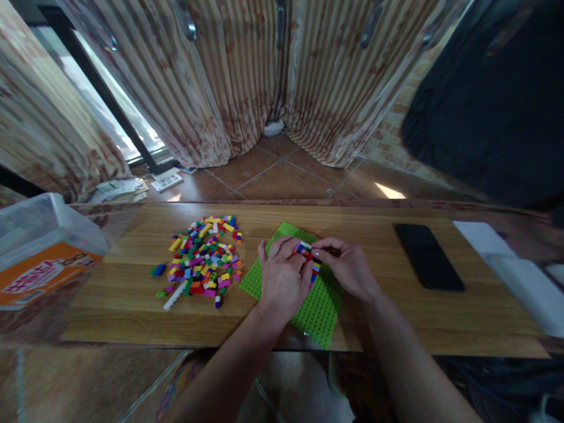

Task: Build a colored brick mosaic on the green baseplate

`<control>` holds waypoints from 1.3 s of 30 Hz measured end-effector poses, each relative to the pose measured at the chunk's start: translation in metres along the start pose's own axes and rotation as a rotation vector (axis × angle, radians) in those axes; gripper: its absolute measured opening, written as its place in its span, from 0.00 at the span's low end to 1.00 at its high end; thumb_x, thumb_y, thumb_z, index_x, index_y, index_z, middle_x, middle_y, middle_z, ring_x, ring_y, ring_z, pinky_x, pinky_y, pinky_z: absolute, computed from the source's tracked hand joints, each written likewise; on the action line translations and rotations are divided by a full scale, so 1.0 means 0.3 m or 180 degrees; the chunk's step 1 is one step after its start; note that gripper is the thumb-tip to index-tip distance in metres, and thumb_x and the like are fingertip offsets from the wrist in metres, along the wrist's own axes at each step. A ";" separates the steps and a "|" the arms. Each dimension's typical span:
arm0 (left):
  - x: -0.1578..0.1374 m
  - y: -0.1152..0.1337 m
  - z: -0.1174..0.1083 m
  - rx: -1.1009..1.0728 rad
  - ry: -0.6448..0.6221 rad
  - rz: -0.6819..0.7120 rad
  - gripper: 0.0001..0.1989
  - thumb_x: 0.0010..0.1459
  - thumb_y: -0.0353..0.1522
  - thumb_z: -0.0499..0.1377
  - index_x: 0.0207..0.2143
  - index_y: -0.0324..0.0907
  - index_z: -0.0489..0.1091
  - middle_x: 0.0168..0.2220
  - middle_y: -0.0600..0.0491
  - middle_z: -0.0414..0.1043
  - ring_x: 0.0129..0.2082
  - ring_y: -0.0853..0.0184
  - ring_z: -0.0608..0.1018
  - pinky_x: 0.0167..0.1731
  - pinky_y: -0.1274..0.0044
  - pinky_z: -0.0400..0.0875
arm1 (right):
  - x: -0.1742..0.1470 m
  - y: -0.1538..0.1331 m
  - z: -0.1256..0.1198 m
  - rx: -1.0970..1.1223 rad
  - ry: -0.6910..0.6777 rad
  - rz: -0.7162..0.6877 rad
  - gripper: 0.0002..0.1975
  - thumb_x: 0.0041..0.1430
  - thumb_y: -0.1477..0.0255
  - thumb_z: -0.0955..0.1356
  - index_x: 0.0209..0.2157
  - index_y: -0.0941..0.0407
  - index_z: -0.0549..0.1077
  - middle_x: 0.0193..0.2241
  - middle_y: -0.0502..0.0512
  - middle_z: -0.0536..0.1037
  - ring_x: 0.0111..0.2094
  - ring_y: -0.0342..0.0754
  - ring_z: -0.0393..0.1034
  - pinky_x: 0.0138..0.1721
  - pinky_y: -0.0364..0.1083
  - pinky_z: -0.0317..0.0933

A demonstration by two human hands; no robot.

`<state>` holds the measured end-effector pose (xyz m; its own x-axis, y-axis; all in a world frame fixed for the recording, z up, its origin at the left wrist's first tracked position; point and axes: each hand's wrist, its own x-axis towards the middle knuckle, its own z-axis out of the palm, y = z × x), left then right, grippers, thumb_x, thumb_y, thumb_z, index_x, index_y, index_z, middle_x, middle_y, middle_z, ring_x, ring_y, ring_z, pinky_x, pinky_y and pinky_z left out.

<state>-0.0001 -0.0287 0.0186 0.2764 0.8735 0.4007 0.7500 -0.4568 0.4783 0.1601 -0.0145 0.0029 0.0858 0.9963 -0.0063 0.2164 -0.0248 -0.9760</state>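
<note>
Plainly, most of the lower view is taken up by a wooden table (484, 314). Over its near edge both bare forearms are stretched, slanted inward until the hands nearly meet. The left hand (285, 281) is laid palm down over the board, its fingers bent and closed around a small brick build. The right hand (350, 267) is turned inward, thumb and forefinger brought together at the build's right side; whether a brick is pinched there cannot be told.

At the far left, a clear plastic box (26, 220) is seen, fronted by an orange label (48, 273) printed with large pale characters, too blurred to be read surely. A green studded board (319, 314) is set aslant beneath the hands. Left of it, mixed bricks (198, 271) are heaped loosely. A dark phone (427, 255) is placed to the right, unmarked by readable writing. The brick build (303, 249), multicoloured, is held above the board.
</note>
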 end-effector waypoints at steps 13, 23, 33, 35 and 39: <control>-0.015 0.037 0.013 -0.0005 0.0221 -0.0494 0.07 0.56 0.32 0.63 0.25 0.44 0.73 0.48 0.52 0.78 0.53 0.55 0.72 0.59 0.52 0.53 | 0.005 0.003 0.025 0.0330 0.0303 0.0189 0.12 0.41 0.65 0.75 0.30 0.56 0.79 0.28 0.52 0.79 0.30 0.47 0.72 0.36 0.48 0.66; -0.017 0.034 0.016 -0.0036 0.0201 -0.0530 0.06 0.57 0.33 0.63 0.27 0.44 0.74 0.48 0.52 0.78 0.53 0.56 0.72 0.59 0.53 0.54 | 0.005 0.000 0.024 0.0266 0.0162 0.0218 0.12 0.44 0.63 0.74 0.30 0.55 0.79 0.29 0.53 0.81 0.31 0.48 0.73 0.37 0.48 0.65; 0.001 -0.016 -0.021 0.0052 -0.0069 -0.0018 0.07 0.61 0.31 0.58 0.34 0.44 0.76 0.52 0.50 0.76 0.56 0.56 0.70 0.60 0.51 0.50 | -0.030 -0.004 -0.053 -0.0592 -0.0328 -0.0397 0.09 0.55 0.66 0.71 0.36 0.53 0.80 0.36 0.53 0.80 0.39 0.49 0.74 0.42 0.48 0.65; 0.008 -0.028 -0.023 0.0049 -0.0050 0.0023 0.06 0.61 0.31 0.58 0.35 0.45 0.76 0.52 0.50 0.75 0.57 0.55 0.70 0.60 0.51 0.51 | -0.044 -0.005 -0.065 -0.0894 -0.0341 -0.0540 0.08 0.56 0.66 0.70 0.36 0.52 0.80 0.36 0.53 0.79 0.39 0.49 0.73 0.40 0.47 0.64; 0.018 -0.043 -0.019 -0.0133 -0.0015 -0.0102 0.05 0.59 0.30 0.60 0.36 0.44 0.77 0.51 0.50 0.76 0.55 0.55 0.71 0.57 0.55 0.59 | -0.063 -0.011 -0.063 -0.1323 -0.0143 -0.0683 0.06 0.57 0.67 0.69 0.33 0.53 0.79 0.34 0.52 0.77 0.37 0.48 0.71 0.39 0.47 0.62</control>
<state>-0.0117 -0.0191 0.0190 0.2554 0.8886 0.3811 0.7329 -0.4350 0.5231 0.1761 -0.0346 0.0104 -0.0437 0.9848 0.1678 0.5967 0.1605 -0.7862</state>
